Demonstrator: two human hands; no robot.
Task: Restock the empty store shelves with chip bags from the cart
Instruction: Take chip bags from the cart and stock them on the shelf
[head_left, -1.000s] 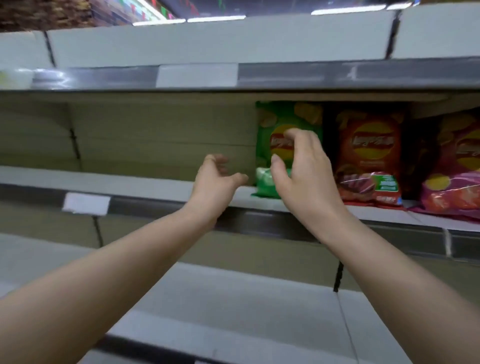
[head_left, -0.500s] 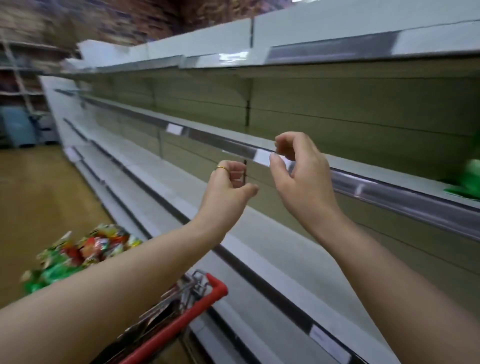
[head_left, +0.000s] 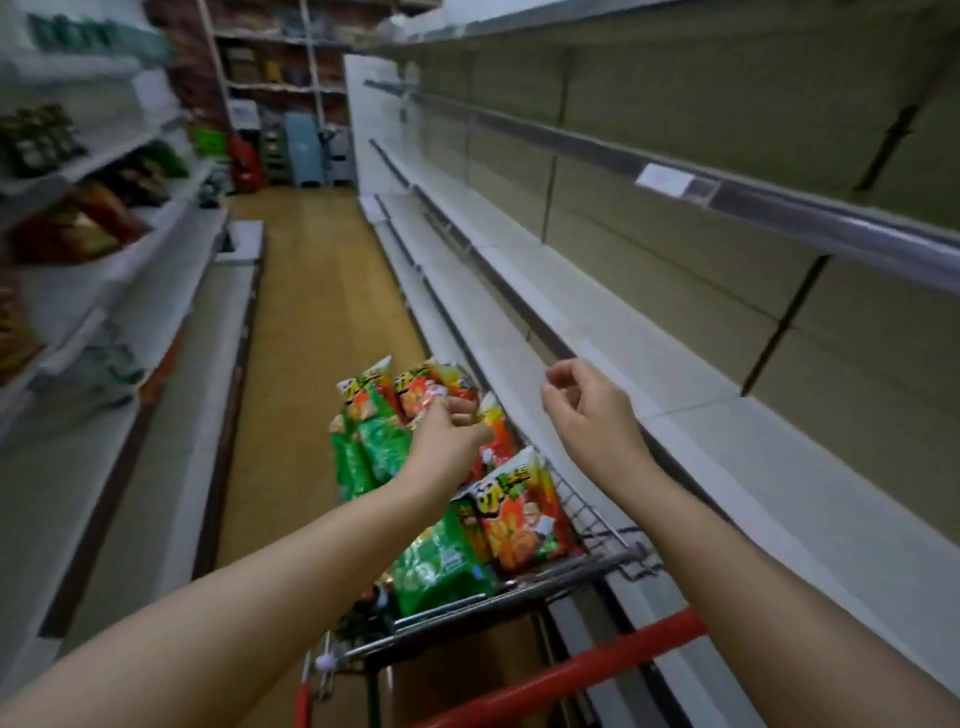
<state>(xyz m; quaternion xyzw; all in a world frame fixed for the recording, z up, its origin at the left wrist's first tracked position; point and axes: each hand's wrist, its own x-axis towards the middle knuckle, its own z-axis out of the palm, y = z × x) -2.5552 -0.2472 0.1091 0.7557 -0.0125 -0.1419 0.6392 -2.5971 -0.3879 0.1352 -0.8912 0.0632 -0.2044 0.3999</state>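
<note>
In the cart (head_left: 587, 570), the chip bags (head_left: 511, 525) stand mostly upright, long axes vertical, tops up. The left hand (head_left: 447, 441) curls over them, and whether it grips one cannot be told. The right hand (head_left: 587, 421) hangs loosely curled and empty before the bare shelves (head_left: 675, 374).

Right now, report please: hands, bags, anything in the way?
Left hand at bags in cart, grip unclear. Right hand empty, loosely curled. Nothing blocks the shelf.

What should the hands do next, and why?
Probably close the left hand on the red chip bag under it and lift. Both hands seem empty, the cart is full of bags, and the shelf beside the right hand is bare.
</note>
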